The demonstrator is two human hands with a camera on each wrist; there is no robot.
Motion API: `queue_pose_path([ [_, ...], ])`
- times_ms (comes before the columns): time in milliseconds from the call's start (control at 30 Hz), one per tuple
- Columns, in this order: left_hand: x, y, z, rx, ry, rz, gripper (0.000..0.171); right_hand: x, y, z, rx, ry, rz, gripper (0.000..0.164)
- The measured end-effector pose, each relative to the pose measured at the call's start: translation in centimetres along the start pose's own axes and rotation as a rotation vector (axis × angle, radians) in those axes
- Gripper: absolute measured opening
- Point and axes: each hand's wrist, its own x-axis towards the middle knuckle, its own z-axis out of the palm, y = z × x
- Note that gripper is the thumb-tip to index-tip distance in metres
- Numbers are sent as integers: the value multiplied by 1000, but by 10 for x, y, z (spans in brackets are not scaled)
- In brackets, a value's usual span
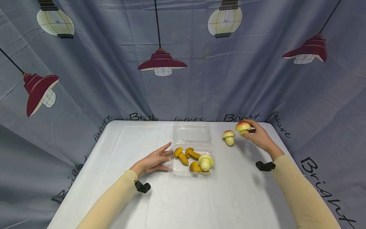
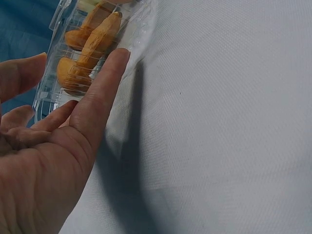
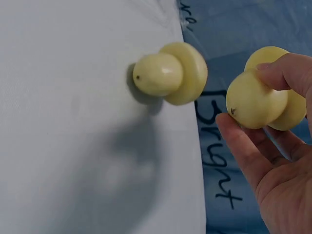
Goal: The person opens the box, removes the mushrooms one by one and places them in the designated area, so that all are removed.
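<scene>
Pinching one mushroom (image 1: 242,126), the right fingers (image 3: 247,152) hover near another mushroom (image 1: 229,139).

Back curtain (image 1: 114,89): black script reads "Bright", "fature" and "Bright" in a row just above the far edge of the table (image 1: 234,197); the first "Bright" is broken by a fold
Left curtain (image 1: 37,152): "fature" slants beside the table's corner; "Bright" runs below it, crumpled in folds
Right curtain (image 1: 337,140): "fature" slopes down near the far corner; a larger "Bright" descends below
Right wrist view: "Bright" runs beside the table's edge; lettering above is only partly legible
</scene>
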Motion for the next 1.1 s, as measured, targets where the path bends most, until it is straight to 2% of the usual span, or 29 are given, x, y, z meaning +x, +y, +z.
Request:
queue_pose_path([
  [267,2,-3,0,1,3,-2,86,1,19,-1,116,25,23,81],
  [633,0,-1,1,7,16,-11,86,2,43,-3,98,50,63,81],
  [1100,-1,1,2,27,14,-17,85,2,63,8,48,58,183,85],
])
